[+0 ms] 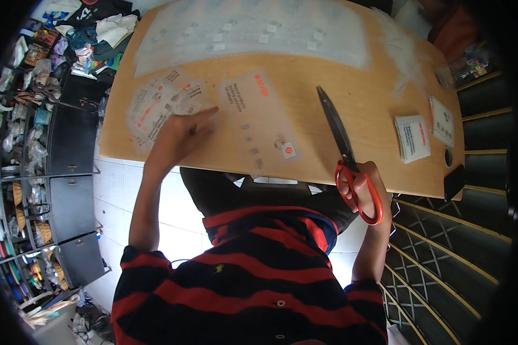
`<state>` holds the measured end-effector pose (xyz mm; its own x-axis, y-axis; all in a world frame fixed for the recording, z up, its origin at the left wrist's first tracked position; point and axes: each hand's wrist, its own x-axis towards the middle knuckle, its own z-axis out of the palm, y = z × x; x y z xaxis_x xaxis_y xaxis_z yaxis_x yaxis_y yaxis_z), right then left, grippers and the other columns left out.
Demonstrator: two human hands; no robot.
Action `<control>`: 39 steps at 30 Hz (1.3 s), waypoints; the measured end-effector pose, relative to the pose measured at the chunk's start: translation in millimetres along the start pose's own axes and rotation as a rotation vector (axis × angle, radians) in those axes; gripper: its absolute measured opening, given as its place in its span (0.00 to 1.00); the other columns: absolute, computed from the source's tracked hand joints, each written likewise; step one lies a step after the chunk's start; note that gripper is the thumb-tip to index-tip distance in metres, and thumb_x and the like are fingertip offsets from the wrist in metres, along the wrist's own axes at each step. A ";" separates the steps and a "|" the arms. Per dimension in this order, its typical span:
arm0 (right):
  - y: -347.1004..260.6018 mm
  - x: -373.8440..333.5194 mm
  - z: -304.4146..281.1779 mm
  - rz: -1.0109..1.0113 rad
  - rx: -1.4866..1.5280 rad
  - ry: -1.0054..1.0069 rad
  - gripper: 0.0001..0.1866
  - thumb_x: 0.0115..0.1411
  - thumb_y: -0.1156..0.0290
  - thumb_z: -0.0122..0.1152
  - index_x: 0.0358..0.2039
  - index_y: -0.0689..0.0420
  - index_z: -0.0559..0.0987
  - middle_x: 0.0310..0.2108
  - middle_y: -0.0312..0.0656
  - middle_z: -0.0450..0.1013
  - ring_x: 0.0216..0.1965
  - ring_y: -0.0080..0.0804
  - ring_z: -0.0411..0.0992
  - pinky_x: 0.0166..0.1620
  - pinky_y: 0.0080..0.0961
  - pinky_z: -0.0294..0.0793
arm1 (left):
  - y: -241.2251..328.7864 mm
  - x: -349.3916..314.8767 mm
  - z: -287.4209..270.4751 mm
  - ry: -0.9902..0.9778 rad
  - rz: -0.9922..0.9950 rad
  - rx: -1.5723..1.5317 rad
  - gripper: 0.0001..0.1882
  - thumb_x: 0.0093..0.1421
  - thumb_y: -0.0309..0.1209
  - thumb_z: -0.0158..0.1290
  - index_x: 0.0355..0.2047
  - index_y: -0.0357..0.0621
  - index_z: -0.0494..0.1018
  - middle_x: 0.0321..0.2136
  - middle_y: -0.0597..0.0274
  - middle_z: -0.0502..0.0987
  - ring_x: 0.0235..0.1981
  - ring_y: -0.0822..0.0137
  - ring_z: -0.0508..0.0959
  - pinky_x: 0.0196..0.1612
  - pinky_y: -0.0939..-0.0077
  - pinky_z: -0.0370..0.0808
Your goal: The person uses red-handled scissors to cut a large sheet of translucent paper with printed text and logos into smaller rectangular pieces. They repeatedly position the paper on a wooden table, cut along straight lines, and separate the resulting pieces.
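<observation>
Scissors (345, 150) with orange handles sit in our right hand (360, 183), fingers curled through the loops, blades together, long axis pointing away and slightly left across the wooden table (305, 75). A clear printed packet (259, 123) lies left of the blades, nearer our left hand (178, 135), which presses flat, fingers together, onto it and more packets (155, 106). Cluttered shelves (29, 144) stand at the left.

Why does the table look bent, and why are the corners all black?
In the head view, the fisheye lens curves the wooden table's straight edges and leaves a dark rim around the picture; the left hand on the clear packets looks slightly blurred; the right hand with the orange-handled scissors looks sharper.
</observation>
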<state>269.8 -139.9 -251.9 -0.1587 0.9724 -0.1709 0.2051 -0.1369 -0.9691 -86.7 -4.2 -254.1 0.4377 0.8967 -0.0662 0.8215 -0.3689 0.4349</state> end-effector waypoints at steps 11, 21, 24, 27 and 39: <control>10.7 7.1 -5.2 0.003 0.204 -0.050 0.45 0.55 0.22 0.44 0.16 0.61 0.69 0.13 0.35 0.63 0.09 0.20 0.61 0.11 0.16 0.59 | -13.9 5.1 35.6 0.302 0.275 -0.152 0.09 0.56 0.20 0.57 0.38 0.40 0.80 0.29 0.57 0.83 0.32 0.59 0.84 0.37 0.71 0.79; 73.5 19.9 -57.1 0.021 0.700 -0.278 0.43 0.63 0.28 0.28 0.17 0.58 0.68 0.10 0.35 0.60 0.07 0.20 0.57 0.09 0.15 0.56 | 77.4 121.5 -51.5 1.077 0.335 -0.322 0.09 0.65 0.28 0.56 0.43 0.36 0.78 0.29 0.69 0.76 0.26 0.83 0.67 0.28 0.88 0.63; 74.4 22.1 -57.5 -0.025 0.765 -0.284 0.43 0.64 0.28 0.25 0.18 0.58 0.67 0.10 0.34 0.58 0.07 0.20 0.56 0.09 0.16 0.55 | 148.2 213.1 -41.9 0.804 0.419 -0.530 0.12 0.65 0.35 0.56 0.42 0.40 0.79 0.32 0.65 0.80 0.28 0.80 0.73 0.28 0.85 0.65; 72.8 21.9 -47.2 -0.070 0.883 -0.157 0.43 0.64 0.28 0.24 0.18 0.58 0.65 0.10 0.34 0.57 0.07 0.19 0.55 0.09 0.17 0.54 | 204.3 298.3 -0.4 0.242 0.378 -0.651 0.11 0.64 0.37 0.55 0.40 0.44 0.79 0.19 0.75 0.67 0.16 0.83 0.61 0.17 0.84 0.56; 64.4 17.4 -44.2 -0.177 1.024 0.082 0.43 0.64 0.28 0.21 0.17 0.56 0.64 0.11 0.33 0.57 0.06 0.18 0.52 0.10 0.15 0.52 | 324.4 448.0 168.4 -0.145 0.294 -0.154 0.19 0.57 0.43 0.60 0.34 0.37 0.80 0.18 0.58 0.76 0.16 0.67 0.74 0.21 0.71 0.71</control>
<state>322.9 -123.4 -309.5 -0.0329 0.9988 -0.0358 -0.7382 -0.0484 -0.6728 437.5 236.6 -293.9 0.7036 0.7094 -0.0403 0.5930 -0.5550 0.5834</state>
